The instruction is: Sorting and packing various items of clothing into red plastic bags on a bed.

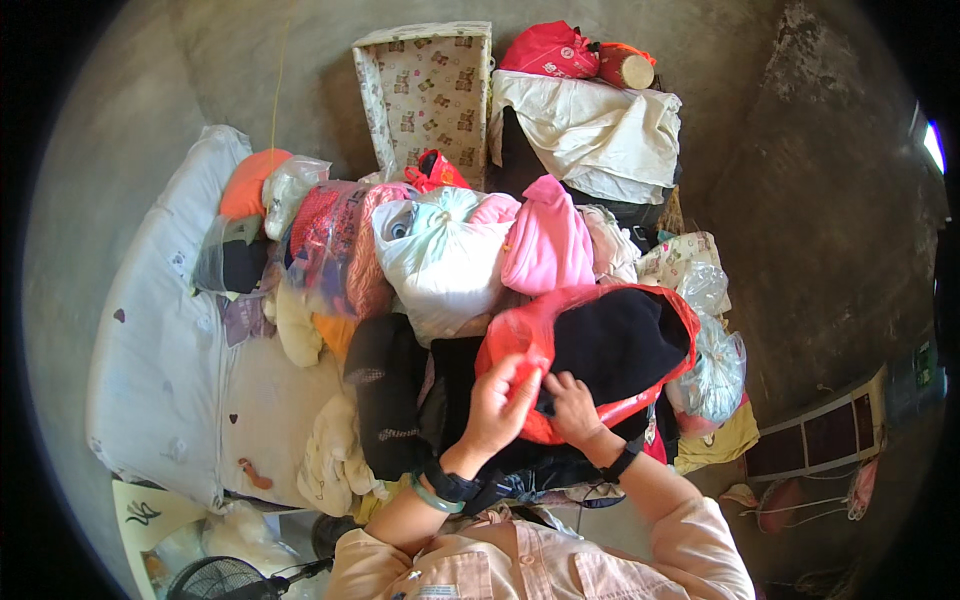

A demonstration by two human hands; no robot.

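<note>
A red plastic bag (517, 334) lies in front of me on the pile, its mouth spread around a bundle of folded black cloth (622, 337). My left hand (496, 405) pinches the bag's near-left edge between thumb and fingers. Close beside it, my right hand (576, 411) has curled fingers against the near end of the black cloth, inside the bag's rim. Whether those fingers grip the cloth or only press it is hidden. Dark garments (457, 375) lie beneath the bag, and a rolled black garment (386, 390) is to its left.
Behind the bag sit a tied white plastic bag (442, 262) and pink fleece cloth (551, 244). A tied clear bag (712, 371) stands at right. A pale mattress (165, 322) leans at left. A bear-patterned box (435, 97) is at the back; a black fan (225, 577) is at lower left.
</note>
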